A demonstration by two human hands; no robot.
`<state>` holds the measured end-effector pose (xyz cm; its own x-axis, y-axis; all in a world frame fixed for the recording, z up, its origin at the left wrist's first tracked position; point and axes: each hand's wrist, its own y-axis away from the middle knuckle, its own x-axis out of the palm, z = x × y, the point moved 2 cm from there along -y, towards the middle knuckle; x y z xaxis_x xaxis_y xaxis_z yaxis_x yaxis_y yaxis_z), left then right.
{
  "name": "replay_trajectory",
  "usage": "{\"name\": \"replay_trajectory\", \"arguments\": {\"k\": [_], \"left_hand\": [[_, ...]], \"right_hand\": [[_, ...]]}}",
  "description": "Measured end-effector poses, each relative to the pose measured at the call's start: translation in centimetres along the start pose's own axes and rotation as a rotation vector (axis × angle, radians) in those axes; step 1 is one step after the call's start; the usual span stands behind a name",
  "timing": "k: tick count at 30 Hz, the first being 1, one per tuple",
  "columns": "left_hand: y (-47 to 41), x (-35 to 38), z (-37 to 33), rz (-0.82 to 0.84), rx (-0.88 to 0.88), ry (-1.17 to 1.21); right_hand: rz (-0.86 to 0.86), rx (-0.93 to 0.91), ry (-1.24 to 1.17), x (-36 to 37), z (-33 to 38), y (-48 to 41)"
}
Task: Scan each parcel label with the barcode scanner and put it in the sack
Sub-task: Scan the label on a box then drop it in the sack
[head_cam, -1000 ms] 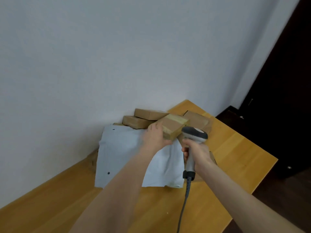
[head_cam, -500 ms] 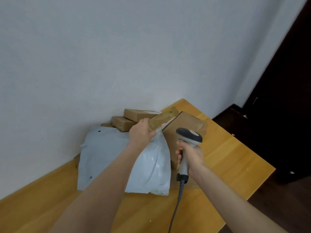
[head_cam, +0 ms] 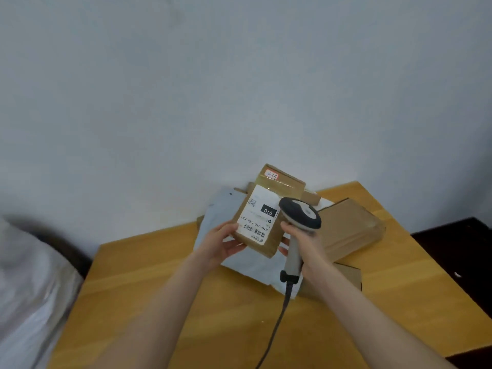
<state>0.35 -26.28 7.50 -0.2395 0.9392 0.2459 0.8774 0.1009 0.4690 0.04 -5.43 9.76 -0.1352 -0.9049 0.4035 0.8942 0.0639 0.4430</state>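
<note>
Above the middle of a wooden table (head_cam: 159, 288), a brown cardboard parcel (head_cam: 286, 191) is held tilted. Its white label (head_cam: 259, 217) is turned toward the camera, and barcodes and the number 010 are printed on it. The parcel's lower left corner is gripped by the left hand (head_cam: 223, 242), with the thumb on the front face and the fingers curled behind. Just to the right, a grey barcode scanner (head_cam: 299, 217) is grasped by its handle in the right hand (head_cam: 306, 243), with the fingers wrapped round it. The label's right edge is overlapped by the scanner's dark head. A dark cable (head_cam: 277, 328) is seen trailing from the handle toward the bottom of the view. Beneath the parcel, a pale grey plastic bag (head_cam: 221, 206) is laid flat on the table. More cardboard boxes (head_cam: 348, 230) are seen to its right, near the white wall (head_cam: 239, 75). Blurred pale fabric (head_cam: 26, 288) is seen at the far left.
</note>
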Motion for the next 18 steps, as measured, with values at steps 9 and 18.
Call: {"name": "replay_trajectory", "arguments": {"k": [9,18], "left_hand": [[7.1,-10.1,1.8,-0.207,0.047,-0.018],[9.1,-19.4,3.2,-0.375,0.148,0.150]], "right_hand": [[0.127,-0.036,0.270,5.7,-4.5,6.0],[0.291,-0.007,0.506,10.7,-12.9,15.2]]}}
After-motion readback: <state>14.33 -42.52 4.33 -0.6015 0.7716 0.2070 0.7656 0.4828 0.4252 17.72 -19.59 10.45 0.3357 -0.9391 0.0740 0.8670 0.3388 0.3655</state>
